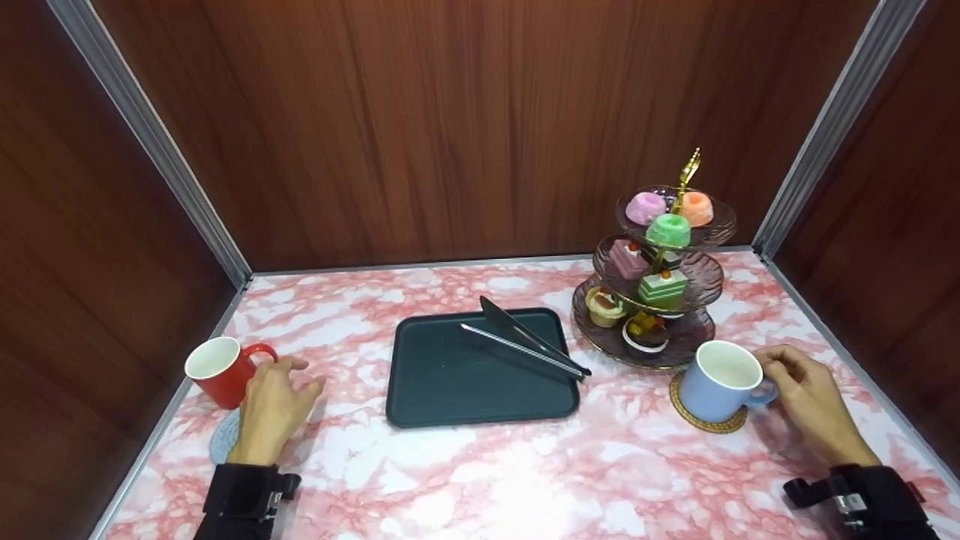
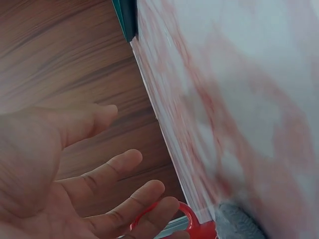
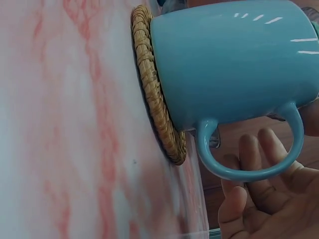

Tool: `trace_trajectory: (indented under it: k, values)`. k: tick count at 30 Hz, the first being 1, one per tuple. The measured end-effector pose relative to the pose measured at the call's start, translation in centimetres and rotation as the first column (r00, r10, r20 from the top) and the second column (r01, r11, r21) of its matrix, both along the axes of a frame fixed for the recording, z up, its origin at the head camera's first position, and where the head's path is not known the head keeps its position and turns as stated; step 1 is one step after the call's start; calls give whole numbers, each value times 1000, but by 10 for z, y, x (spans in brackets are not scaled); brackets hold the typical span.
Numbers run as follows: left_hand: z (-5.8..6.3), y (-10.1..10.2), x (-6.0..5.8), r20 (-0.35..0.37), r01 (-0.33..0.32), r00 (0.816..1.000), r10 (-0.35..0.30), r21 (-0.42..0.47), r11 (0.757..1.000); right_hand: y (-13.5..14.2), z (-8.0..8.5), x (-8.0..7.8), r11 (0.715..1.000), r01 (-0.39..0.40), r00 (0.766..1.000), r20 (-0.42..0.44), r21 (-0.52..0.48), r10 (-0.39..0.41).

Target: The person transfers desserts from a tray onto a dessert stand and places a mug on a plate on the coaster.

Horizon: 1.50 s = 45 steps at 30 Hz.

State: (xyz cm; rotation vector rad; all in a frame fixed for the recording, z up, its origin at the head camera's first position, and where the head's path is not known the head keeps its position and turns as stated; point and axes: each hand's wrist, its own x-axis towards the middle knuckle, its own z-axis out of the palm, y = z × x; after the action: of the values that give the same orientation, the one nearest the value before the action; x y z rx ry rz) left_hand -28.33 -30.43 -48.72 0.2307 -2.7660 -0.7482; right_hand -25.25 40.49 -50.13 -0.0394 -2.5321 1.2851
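Note:
On the left, a red mug (image 1: 225,379) with a white inside stands at the far edge of a round grey coaster (image 1: 223,437). My left hand (image 1: 274,401) is beside its handle, fingers spread and holding nothing; the red handle (image 2: 185,206) shows behind the fingertips in the left wrist view. At the right, a light blue mug (image 1: 712,394) stands upright on a woven coaster (image 3: 152,94). My right hand (image 1: 810,397) is at this mug's handle (image 3: 239,174), its fingers loosely bent behind the loop and not closed round it. Whether they touch it, I cannot tell.
A dark green tray (image 1: 450,394) lies mid-table with tongs (image 1: 525,349) across its right side. Behind the blue mug rises a three-tier stand (image 1: 697,337) bearing several small cakes. Wood-patterned walls (image 1: 480,135) enclose the back and sides of the marbled table (image 1: 465,480).

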Motion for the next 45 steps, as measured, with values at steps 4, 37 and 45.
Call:
trace_trajectory:
  k: [4,37,45]
  values:
    - [0,-5,4,34,-12,999,13,-37,999,-5,4,-1,999,8,996,-90,53,-3]
    - [-2,-26,23,317,-20,947,46,-84,996,-59,44,-3,914,19,941,-316,405,120]
    - [-1,-21,22,303,-8,952,35,-88,996,-77,52,-4,884,-5,921,-342,467,185]
